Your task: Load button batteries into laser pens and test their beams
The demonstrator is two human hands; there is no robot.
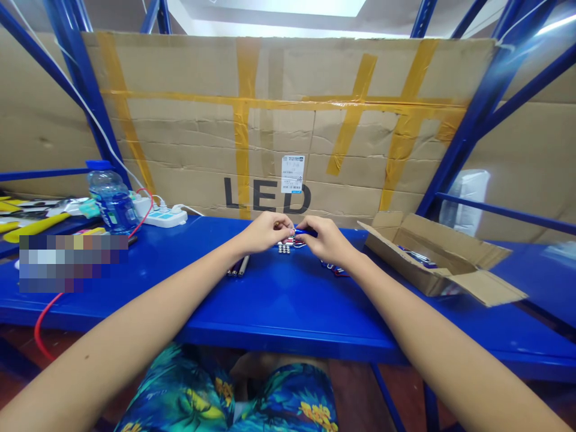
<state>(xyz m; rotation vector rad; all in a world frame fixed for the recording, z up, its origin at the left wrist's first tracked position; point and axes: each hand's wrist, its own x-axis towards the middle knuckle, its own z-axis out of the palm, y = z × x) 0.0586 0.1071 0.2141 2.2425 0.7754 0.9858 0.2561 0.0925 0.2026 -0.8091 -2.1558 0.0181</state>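
Over the far middle of the blue table, both hands meet fingertip to fingertip. My right hand (323, 237) is closed on a slim blue tube (306, 231), which points left. My left hand (269, 231) pinches at the tube's left end, on a small part mostly hidden by the fingers. Just below them, several small silver button-shaped pieces (284, 249) stand in a tight group, with red and white bits behind. Near my left wrist lie a few metal-ended pen-like tubes (238, 266). Blue, white and red pieces (333, 267) lie partly behind my right wrist.
An open cardboard box (432, 255) with several pen-like items stands on the right. To the left are a blue-capped bottle (110, 198), a white power strip (164, 216) and a red cable (42, 321). A large cardboard sheet (288, 132) walls off the back of the table (288, 312).
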